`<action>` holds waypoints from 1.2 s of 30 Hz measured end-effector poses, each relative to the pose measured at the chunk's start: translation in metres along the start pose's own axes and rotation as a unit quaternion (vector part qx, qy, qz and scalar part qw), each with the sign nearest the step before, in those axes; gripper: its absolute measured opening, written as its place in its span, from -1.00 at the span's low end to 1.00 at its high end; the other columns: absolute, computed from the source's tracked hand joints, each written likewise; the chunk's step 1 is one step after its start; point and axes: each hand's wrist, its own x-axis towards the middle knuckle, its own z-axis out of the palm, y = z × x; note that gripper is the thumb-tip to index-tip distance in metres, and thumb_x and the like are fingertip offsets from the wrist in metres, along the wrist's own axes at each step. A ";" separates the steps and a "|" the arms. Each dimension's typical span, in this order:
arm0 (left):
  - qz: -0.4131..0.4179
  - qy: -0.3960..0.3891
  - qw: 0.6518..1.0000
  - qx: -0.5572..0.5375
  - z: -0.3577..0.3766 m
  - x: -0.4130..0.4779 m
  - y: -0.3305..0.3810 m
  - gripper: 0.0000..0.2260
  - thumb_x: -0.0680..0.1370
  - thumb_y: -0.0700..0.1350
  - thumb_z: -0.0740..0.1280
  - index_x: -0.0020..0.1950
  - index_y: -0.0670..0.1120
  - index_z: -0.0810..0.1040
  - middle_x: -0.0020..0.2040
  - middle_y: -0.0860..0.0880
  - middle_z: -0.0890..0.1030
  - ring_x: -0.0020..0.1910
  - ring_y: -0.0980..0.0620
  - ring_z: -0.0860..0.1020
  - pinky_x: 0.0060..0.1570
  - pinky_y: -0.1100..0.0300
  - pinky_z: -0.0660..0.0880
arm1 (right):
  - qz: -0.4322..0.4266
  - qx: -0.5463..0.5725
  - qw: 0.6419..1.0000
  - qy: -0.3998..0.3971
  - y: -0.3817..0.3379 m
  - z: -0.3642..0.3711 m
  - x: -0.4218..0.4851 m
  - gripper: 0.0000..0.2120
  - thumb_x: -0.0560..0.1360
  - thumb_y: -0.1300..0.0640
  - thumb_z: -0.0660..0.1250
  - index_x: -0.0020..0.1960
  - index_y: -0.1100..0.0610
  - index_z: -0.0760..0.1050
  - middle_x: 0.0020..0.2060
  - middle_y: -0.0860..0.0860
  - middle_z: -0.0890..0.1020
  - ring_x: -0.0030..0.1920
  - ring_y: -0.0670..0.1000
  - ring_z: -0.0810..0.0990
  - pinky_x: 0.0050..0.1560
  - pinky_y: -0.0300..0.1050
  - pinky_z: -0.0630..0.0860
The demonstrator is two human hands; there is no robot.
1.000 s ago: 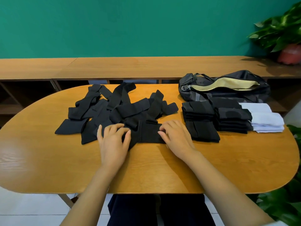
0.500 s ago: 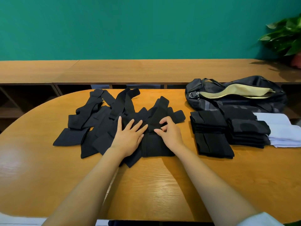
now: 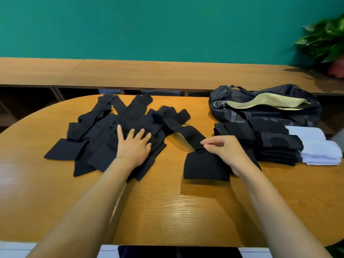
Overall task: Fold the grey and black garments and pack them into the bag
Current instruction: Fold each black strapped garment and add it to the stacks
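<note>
A loose pile of black garments [image 3: 104, 135] lies on the left half of the wooden table [image 3: 167, 211]. My left hand [image 3: 134, 146] rests flat on the pile with fingers spread. My right hand [image 3: 223, 149] pinches one black garment [image 3: 202, 168] that hangs folded just above the table, its far end trailing back toward the pile. Folded black stacks [image 3: 275, 146] sit to the right, with folded light grey pieces [image 3: 316, 146] beside them. The black bag [image 3: 266, 105] lies open behind them, showing a yellow lining.
A long wooden shelf unit [image 3: 149, 73] runs behind the table against a green wall. A potted plant [image 3: 327, 43] stands at the far right on it. My dark-trousered legs show below the table's near edge.
My right hand has pulled one black garment out of the pile and carried it rightward toward the folded stacks. My left hand stayed on the pile, now flat.
</note>
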 end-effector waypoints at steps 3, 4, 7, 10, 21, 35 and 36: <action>-0.015 -0.025 1.000 0.001 -0.001 0.005 -0.010 -0.53 0.67 0.14 -0.15 0.59 0.13 0.01 0.60 0.05 0.02 0.57 -0.13 0.00 0.36 -0.35 -0.38 | 0.013 -0.003 1.000 -0.013 0.003 -0.014 -0.008 -0.80 0.53 0.21 0.39 0.07 -0.02 0.67 -0.11 -0.08 0.61 -0.05 -0.10 0.54 -0.06 -0.25 0.47; -0.016 -0.027 1.000 -0.002 -0.001 0.005 -0.011 -0.53 0.67 0.15 -0.15 0.59 0.13 0.00 0.60 0.05 0.02 0.57 -0.13 -0.01 0.36 -0.35 -0.38 | 0.011 -0.007 1.000 -0.028 0.005 -0.011 -0.009 -0.77 0.53 0.22 0.38 0.12 -0.03 0.65 -0.05 -0.12 0.61 0.01 -0.13 0.53 0.00 -0.24 0.46; -0.016 -0.016 1.000 0.000 0.002 0.001 -0.008 -0.52 0.67 0.16 -0.16 0.59 0.13 -0.02 0.60 0.05 0.00 0.57 -0.13 -0.04 0.34 -0.34 -0.40 | 0.016 -0.010 0.996 -0.084 0.011 0.006 -0.014 -0.70 0.54 0.23 0.37 0.23 -0.01 0.59 0.16 -0.10 0.59 0.18 -0.11 0.52 0.21 -0.15 0.48; -0.016 0.014 1.000 0.001 0.005 -0.005 -0.006 -0.52 0.67 0.15 -0.15 0.59 0.10 0.00 0.60 0.03 0.03 0.57 -0.14 -0.06 0.34 -0.32 -0.42 | 0.031 -0.039 0.991 -0.122 0.020 0.020 -0.020 -0.62 0.55 0.18 0.37 0.33 -0.04 0.51 0.19 -0.10 0.53 0.09 -0.10 0.54 0.08 -0.22 0.52; 0.062 0.129 0.974 -0.174 -0.003 -0.076 0.057 -0.60 0.67 0.09 0.03 0.50 0.08 0.31 0.55 0.07 0.21 0.56 0.07 0.04 0.40 -0.17 -0.46 | -0.017 -0.181 0.965 -0.191 0.041 0.024 -0.042 -0.39 0.53 0.05 0.39 0.51 -0.11 0.23 0.40 -0.09 0.35 0.33 -0.02 0.42 0.29 -0.06 0.46; 0.096 0.082 0.947 -0.295 0.016 -0.137 0.083 -0.42 0.57 0.31 0.01 0.54 0.11 0.22 0.54 0.17 0.19 0.54 0.20 -0.01 0.44 -0.11 -0.44 | -0.169 -0.421 0.886 -0.102 0.063 0.038 -0.068 -0.46 0.65 -0.17 -0.10 0.59 -0.05 -0.03 0.57 -0.13 0.02 0.56 -0.03 -0.20 0.51 -0.06 -0.26; 0.110 0.082 0.940 -0.313 0.016 -0.138 0.080 -0.39 0.54 0.34 0.03 0.54 0.12 0.22 0.54 0.20 0.16 0.54 0.24 -0.03 0.44 -0.08 -0.45 | -0.182 -0.401 0.893 -0.088 0.063 0.037 -0.069 -0.45 0.63 -0.18 -0.10 0.58 -0.05 -0.01 0.57 -0.13 0.03 0.56 -0.05 -0.19 0.50 -0.11 -0.27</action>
